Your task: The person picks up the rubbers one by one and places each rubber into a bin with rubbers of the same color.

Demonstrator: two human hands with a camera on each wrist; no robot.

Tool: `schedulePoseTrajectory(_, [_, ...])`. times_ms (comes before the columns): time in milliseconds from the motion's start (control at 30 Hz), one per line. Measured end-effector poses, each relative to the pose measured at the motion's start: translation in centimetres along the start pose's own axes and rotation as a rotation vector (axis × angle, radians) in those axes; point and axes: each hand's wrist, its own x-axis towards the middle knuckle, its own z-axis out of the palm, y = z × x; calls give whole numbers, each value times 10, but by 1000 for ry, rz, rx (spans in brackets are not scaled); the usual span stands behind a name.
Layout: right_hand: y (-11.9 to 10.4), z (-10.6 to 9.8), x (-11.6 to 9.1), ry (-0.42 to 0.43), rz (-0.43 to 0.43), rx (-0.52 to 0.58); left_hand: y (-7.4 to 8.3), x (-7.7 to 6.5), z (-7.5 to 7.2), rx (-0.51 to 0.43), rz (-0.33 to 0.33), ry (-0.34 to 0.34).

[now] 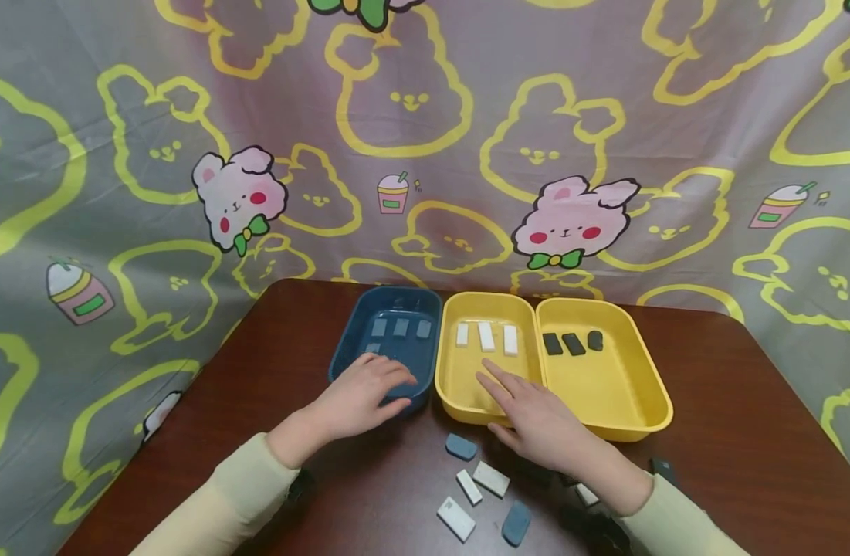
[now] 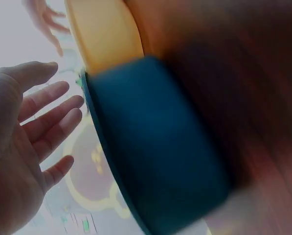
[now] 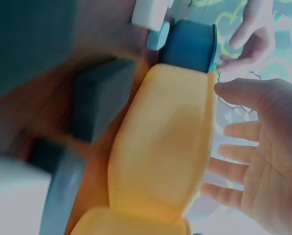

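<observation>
My left hand (image 1: pixel 358 394) hovers over the front of the blue bin (image 1: pixel 346 340), fingers loosely bent and holding nothing. In that bin lie several blue-grey blocks (image 1: pixel 400 327), small and eraser-like. Above the front of the middle yellow bin (image 1: pixel 459 401) is my right hand (image 1: pixel 539 421), its fingers spread and nothing in them. Three white blocks (image 1: pixel 485 336) stand in a row inside this bin. Both palms show bare in the left wrist and right wrist views. The right yellow bin (image 1: pixel 622 394) holds three black blocks (image 1: pixel 574 344).
Loose on the dark wooden table (image 1: pixel 730 401) in front of the bins lie a blue block (image 1: pixel 461 446), another blue block (image 1: pixel 516 523) and several white blocks (image 1: pixel 456 518). Dark blocks sit partly hidden under my right forearm. A patterned curtain (image 1: pixel 411 77) hangs behind the table.
</observation>
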Motion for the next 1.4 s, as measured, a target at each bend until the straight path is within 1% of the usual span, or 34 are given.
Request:
schedulePoseTrajectory(167, [8,-5,-14,-4,48,-23,25,8,11,16,170,-49])
schedulePoseTrajectory(267, [9,-6,-21,-20,69,-22,37,12,19,35,263,-102])
schedulePoseTrajectory(333, [9,-6,-25,-31,77,-20,44,15,24,39,304,-154])
schedulePoseTrajectory(433, [10,-4,-30,-41,75,-20,52,18,33,57,336,-226])
schedulePoseTrajectory(500, [10,-2,-33,-41,65,-27,55,20,39,77,348,-253])
schedulePoseTrajectory(667, [10,1,-37,-41,42,-47,60,24,49,123,363,-276])
schedulePoseTrajectory(867, [11,3,-37,-48,45,-48,62,27,51,149,360,-296])
schedulePoseTrajectory(967, [12,4,-37,-47,45,-53,63,29,53,172,345,-304])
schedulePoseTrajectory(1133, [11,5,-36,-44,40,-62,64,29,54,191,298,-310])
schedulePoseTrajectory(1267, [10,5,-36,-47,40,-66,63,28,54,194,286,-294])
schedulePoseTrajectory(1400, [10,6,-36,-47,40,-67,62,25,52,191,275,-305])
